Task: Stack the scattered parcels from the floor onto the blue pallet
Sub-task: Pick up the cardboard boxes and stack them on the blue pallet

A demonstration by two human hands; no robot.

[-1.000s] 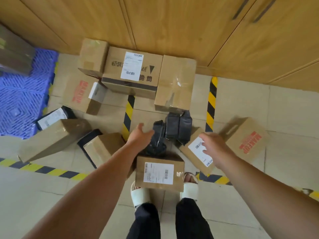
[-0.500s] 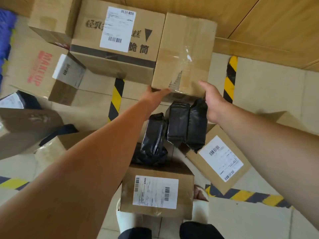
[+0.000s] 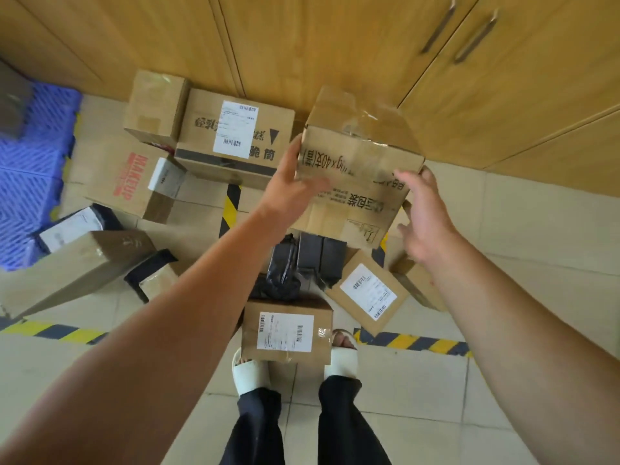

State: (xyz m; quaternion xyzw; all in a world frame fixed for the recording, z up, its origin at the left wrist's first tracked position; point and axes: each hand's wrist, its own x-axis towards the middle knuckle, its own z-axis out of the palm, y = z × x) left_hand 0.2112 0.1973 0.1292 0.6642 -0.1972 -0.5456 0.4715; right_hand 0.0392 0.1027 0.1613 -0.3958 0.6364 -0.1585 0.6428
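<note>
Watching the feed, I read "x 40" among upside-down Chinese print on the carton (image 3: 355, 152), with clear tape shining across its top. Left of the carton sits a big box (image 3: 208, 129) with a white barcode label and bold Chinese characters, and further left a box with red "MAKEUP" lettering (image 3: 117, 176). Nearer me than the carton, black-wrapped parcels (image 3: 308, 260) and a labelled box (image 3: 285, 330) lie on the floor.

Half a second ago the carton sat on the floor against the wooden cabinet (image 3: 302, 45). Now it is up in the air, tipped so its printed face turns toward me. The blue pallet (image 3: 30, 182) is back in view, far left of the carton.

The left hand (image 3: 292, 186) grips the carton's left edge, thumb up the side and fingers across the printed face. The right hand (image 3: 426, 219) cups the lower right corner, fingers loose and spread, tips touching cardboard. Both arms reach forward.
</note>
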